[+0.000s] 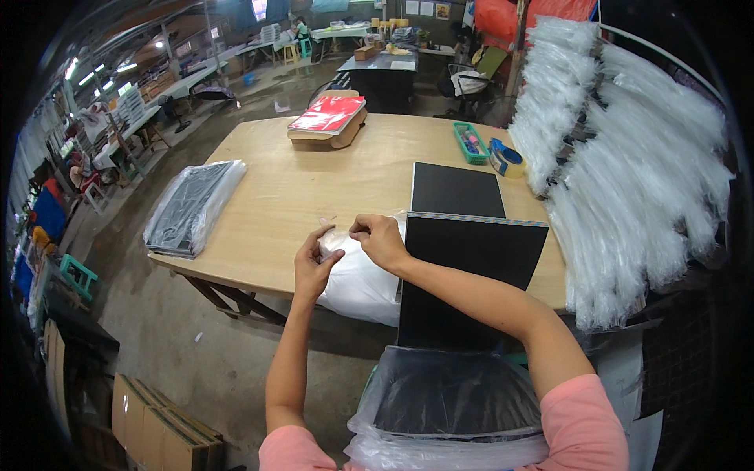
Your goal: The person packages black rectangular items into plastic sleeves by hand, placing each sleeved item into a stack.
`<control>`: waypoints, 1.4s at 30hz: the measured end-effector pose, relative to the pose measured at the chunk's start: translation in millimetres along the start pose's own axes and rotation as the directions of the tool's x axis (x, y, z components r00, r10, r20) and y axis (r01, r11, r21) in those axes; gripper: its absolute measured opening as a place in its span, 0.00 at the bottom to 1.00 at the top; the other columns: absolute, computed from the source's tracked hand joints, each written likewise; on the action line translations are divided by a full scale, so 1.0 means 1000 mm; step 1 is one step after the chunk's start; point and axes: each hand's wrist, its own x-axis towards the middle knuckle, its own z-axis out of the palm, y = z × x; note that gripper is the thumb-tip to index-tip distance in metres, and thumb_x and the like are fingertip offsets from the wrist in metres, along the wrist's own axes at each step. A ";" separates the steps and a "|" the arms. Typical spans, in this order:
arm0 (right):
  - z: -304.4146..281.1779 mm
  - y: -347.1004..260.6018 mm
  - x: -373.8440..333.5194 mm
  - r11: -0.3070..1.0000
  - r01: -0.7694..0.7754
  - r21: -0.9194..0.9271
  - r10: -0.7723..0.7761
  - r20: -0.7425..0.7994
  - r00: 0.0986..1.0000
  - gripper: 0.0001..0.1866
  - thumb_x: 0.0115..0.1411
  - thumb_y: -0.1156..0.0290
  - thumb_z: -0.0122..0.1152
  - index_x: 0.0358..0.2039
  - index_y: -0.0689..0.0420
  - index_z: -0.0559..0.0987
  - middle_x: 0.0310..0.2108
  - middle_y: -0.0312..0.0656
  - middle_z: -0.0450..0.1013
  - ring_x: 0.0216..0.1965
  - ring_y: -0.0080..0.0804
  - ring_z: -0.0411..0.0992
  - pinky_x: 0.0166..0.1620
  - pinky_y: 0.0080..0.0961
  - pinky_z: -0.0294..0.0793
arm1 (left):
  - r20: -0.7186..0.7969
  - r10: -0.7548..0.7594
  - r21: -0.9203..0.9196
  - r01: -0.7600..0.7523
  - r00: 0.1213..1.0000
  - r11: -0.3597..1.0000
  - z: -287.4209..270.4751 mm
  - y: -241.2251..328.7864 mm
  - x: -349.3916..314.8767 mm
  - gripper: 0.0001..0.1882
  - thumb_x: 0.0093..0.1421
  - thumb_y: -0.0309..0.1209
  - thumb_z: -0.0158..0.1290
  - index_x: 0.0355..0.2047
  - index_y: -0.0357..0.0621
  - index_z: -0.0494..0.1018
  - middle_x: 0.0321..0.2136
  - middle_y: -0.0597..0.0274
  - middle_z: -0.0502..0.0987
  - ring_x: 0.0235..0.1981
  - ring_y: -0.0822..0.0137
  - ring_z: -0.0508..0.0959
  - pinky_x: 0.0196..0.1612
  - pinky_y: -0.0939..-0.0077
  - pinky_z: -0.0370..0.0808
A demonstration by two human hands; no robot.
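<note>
Bare-handed and in pink sleeves (583, 420), a person works over a soft white plastic sheet (355, 286) that lies bunched on the near edge of a wooden table (263, 228), sagging over it, just left of a black panel (471, 275) standing upright. The left hand (314, 265) cups the sheet's far left corner, thumb and fingers parted rather than clenched; the right hand (379, 242) reaches across in front of the panel, its fingertips drawn together in a pinch, though at this angle one cannot tell whether a fold of plastic is caught between them. The sheet looks light, limp and slippery, likely to crease and slide, and is probably best taken by a gathered edge or corner; the panel appears stiff, smooth and easily scuffed, better supported by its edges than by its broad face. A second black panel (457, 191) lies flat behind it, near a green basket (471, 144) of small items and a roll of tape (509, 161). Clear plastic sleeves (628, 173) are heaped along the right, a red-topped stack (328, 118) sits at the table's far side, and film-wrapped black panels (192, 208) rest at its left edge, with another wrapped bundle (455, 392) close by the person's body.
</note>
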 end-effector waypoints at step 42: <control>-0.263 0.002 -0.173 0.918 -0.115 -0.379 -0.138 -0.578 0.804 0.09 0.47 0.82 0.52 0.30 0.64 0.79 0.33 0.40 0.69 0.26 0.24 0.68 0.27 0.16 0.66 | 0.312 0.326 0.772 -0.438 0.892 0.461 0.114 0.107 -0.026 0.29 0.45 0.26 0.60 0.50 0.59 0.73 0.41 0.55 0.65 0.22 0.57 0.74 0.24 0.64 0.72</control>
